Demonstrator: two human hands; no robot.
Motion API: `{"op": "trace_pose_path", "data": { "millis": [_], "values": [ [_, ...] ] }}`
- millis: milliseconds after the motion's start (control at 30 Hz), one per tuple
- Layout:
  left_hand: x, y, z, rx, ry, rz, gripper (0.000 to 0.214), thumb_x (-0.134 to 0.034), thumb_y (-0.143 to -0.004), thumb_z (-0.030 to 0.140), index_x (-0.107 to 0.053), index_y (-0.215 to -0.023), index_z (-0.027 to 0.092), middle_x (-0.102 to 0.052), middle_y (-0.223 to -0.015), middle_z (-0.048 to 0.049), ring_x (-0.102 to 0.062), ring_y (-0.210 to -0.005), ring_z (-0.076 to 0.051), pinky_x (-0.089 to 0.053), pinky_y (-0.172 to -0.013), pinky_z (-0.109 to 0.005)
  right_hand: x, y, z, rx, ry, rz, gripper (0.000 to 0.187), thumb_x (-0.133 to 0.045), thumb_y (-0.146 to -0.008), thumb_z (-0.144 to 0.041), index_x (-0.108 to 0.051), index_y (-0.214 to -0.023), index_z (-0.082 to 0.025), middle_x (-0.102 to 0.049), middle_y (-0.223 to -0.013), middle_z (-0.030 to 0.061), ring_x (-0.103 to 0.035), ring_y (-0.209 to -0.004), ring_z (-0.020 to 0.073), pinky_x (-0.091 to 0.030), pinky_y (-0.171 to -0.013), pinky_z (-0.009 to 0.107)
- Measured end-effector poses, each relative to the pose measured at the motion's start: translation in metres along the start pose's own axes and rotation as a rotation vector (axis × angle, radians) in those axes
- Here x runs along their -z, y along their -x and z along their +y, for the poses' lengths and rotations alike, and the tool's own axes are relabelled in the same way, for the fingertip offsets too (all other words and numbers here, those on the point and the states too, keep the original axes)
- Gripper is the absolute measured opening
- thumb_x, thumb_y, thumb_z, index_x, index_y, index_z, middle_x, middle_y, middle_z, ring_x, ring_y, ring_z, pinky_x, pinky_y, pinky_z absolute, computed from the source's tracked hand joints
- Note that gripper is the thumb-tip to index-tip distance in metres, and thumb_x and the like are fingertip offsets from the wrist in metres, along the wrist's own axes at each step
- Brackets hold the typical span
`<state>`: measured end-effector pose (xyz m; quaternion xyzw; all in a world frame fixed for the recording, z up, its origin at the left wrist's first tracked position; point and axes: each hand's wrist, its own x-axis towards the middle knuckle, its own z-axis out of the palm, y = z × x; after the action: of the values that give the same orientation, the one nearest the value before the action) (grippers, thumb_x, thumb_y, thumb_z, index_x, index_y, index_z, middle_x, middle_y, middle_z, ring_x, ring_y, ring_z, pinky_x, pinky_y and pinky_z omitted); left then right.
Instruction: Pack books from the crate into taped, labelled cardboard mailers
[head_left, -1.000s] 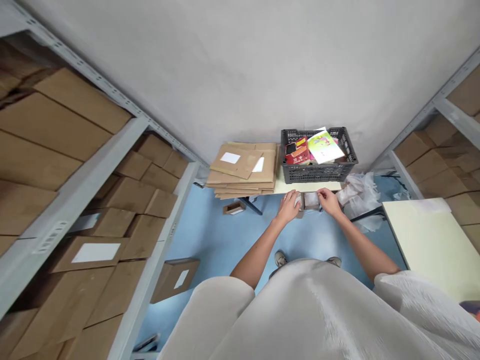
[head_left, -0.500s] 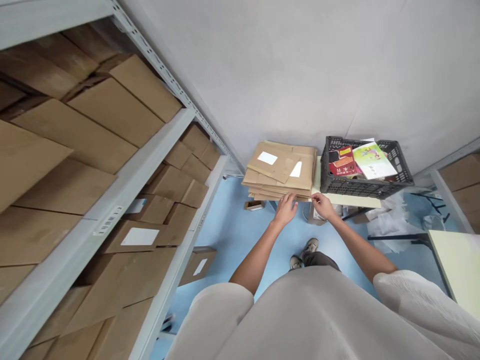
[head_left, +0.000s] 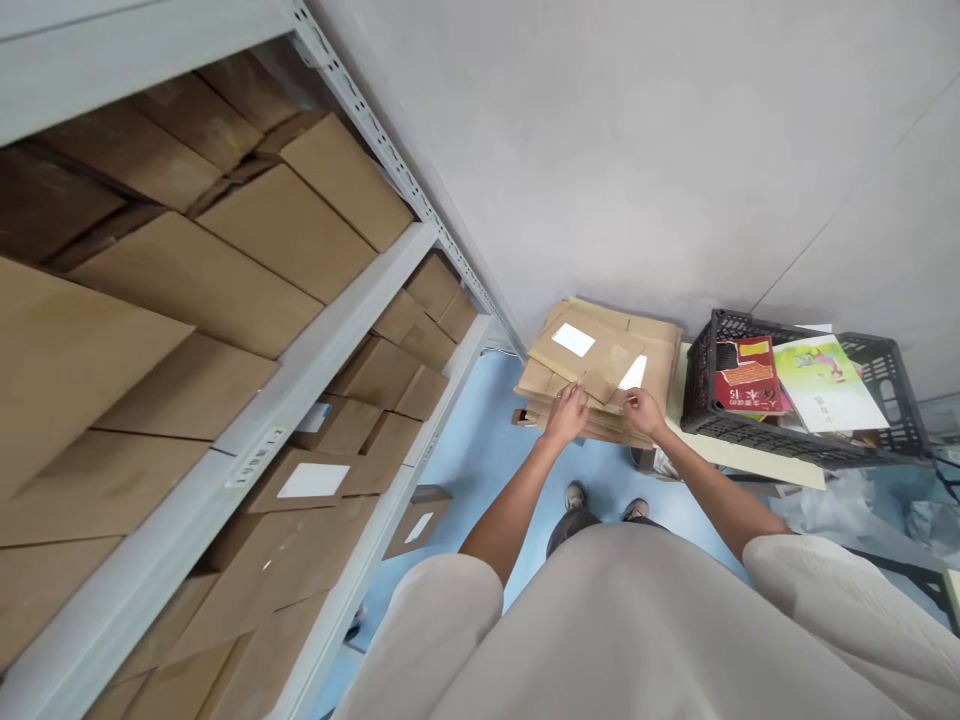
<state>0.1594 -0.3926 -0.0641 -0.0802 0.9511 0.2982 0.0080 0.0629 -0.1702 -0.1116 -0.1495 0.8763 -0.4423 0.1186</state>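
A stack of flattened cardboard boxes (head_left: pixel 654 345) lies in front of me by the wall. On top rests a loose flattened cardboard box (head_left: pixel 600 362) with a white label. My left hand (head_left: pixel 568 413) is at the near edge of this top piece, fingers bent and slightly apart, fingertips touching or just over the cardboard. To its right, my right hand (head_left: pixel 644 412) is closed in a pinch over the stack's near part, close to a second white label (head_left: pixel 633 373). Whatever lies between its fingertips is too small to make out.
A black plastic crate (head_left: pixel 757 432) holding several books stands right of the stack on a pale tabletop (head_left: pixel 757 452). Shelving (head_left: pixel 345 318) full of cardboard boxes fills the left. A labelled carton (head_left: pixel 418 522) sits on the floor; clear plastic wrap (head_left: pixel 840 505) lies at right.
Both hands have moved from the stack's front edge onto its top near part. My feet have shifted closer to the stack, and the left fingers are more bent.
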Motion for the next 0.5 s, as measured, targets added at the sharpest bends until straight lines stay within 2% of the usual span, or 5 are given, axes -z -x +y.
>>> {"op": "trace_pose_path", "data": {
  "millis": [133,233,333,500],
  "values": [
    [0.016,-0.046,-0.035,-0.012,-0.023,-0.008,0.053,-0.063,-0.098,0.02,-0.06,-0.151,0.021,-0.055,-0.163,-0.0149,-0.049,-0.154,-0.029,-0.04,-0.13,-0.045,-0.011,-0.027,-0.004,-0.056,0.046,-0.005,0.023,-0.062,-0.083,-0.014,-0.074,-0.103,-0.019,-0.075,-0.113,0.0115,-0.073,-0.1,0.0248,-0.058,-0.1,0.04],
    [0.024,-0.086,-0.063,-0.003,-0.034,-0.041,0.05,-0.064,-0.097,0.019,-0.062,-0.147,0.018,-0.058,-0.158,-0.0161,-0.053,-0.151,-0.029,-0.041,-0.128,-0.043,-0.023,-0.044,-0.009,-0.165,0.095,0.041,0.025,-0.064,-0.083,-0.016,-0.074,-0.105,-0.018,-0.073,-0.117,0.0132,-0.072,-0.104,0.0258,-0.058,-0.102,0.04],
    [0.028,-0.125,-0.088,0.008,-0.045,-0.095,0.046,-0.062,-0.097,0.019,-0.064,-0.144,0.018,-0.061,-0.153,-0.0163,-0.056,-0.147,-0.029,-0.043,-0.126,-0.043,-0.036,-0.056,-0.014,-0.256,0.126,0.112,0.027,-0.066,-0.082,-0.019,-0.074,-0.107,-0.018,-0.072,-0.12,0.0138,-0.072,-0.1,0.0251,-0.058,-0.101,0.038],
    [0.03,-0.175,-0.118,0.028,-0.103,-0.139,0.048,-0.062,-0.097,0.021,-0.064,-0.145,0.018,-0.053,-0.163,-0.018,-0.052,-0.151,-0.034,-0.042,-0.127,-0.047,-0.049,-0.071,-0.022,-0.36,0.135,0.205,0.032,-0.067,-0.078,-0.019,-0.075,-0.109,-0.018,-0.071,-0.126,0.0157,-0.071,-0.09,0.023,-0.06,-0.093,0.035]
  ]
}}
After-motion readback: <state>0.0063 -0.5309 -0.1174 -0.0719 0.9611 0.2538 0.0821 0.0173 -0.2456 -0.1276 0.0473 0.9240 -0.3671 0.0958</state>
